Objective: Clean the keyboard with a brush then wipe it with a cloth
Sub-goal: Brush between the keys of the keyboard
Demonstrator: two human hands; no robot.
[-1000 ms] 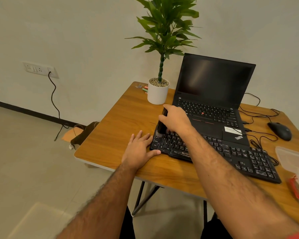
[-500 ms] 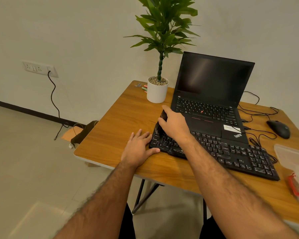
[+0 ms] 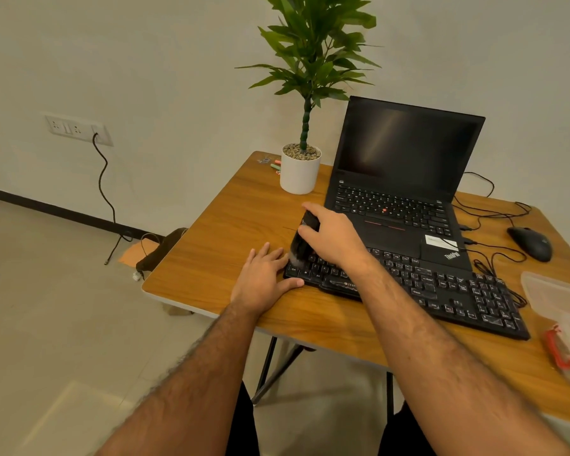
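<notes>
Right now the brushing step is going on, and the wiping step has not started. The right hand (image 3: 334, 240) has its fingers curled round a black brush (image 3: 302, 242) and holds its pale bristle end down on the left end of the black keyboard (image 3: 441, 291). The keyboard lies on the wooden table (image 3: 237, 232), just in front of the laptop (image 3: 405, 179). The left hand (image 3: 264, 281) lies flat with straight fingers at about 9 o'clock from the brush; its fingers and thumb touch the keyboard's left end, likely to keep it from sliding. Most of the keys, off toward 3 o'clock, probably need brushing too, so the next move calls for short sweeps along the rows that way. No cloth can be made out; a clear box (image 3: 560, 301) sits at the table's right edge. The laptop's corner reads "ThinkPad". Small letters starting "ZEB" show on the keyboard's front edge, and the rest is hidden.
</notes>
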